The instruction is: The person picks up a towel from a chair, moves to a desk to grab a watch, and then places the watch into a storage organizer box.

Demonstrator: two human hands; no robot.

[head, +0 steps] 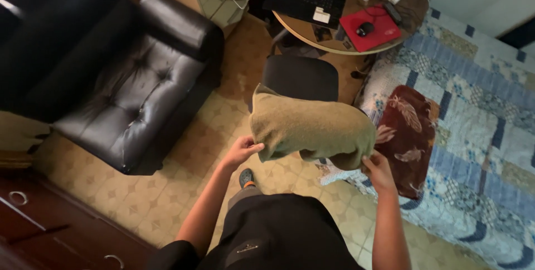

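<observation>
Above tiled floor (167, 192), olive towel (312, 128) pinched between left hand (241, 150) and right hand (379, 171).

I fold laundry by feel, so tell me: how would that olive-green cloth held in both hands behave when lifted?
The olive-green cloth probably handles floppy: it drapes and sags between the left hand and the right hand. It looks fairly thick and soft, so likely not slippery. It seems light, since fingertip pinches at its lower edge hold it up.
</observation>
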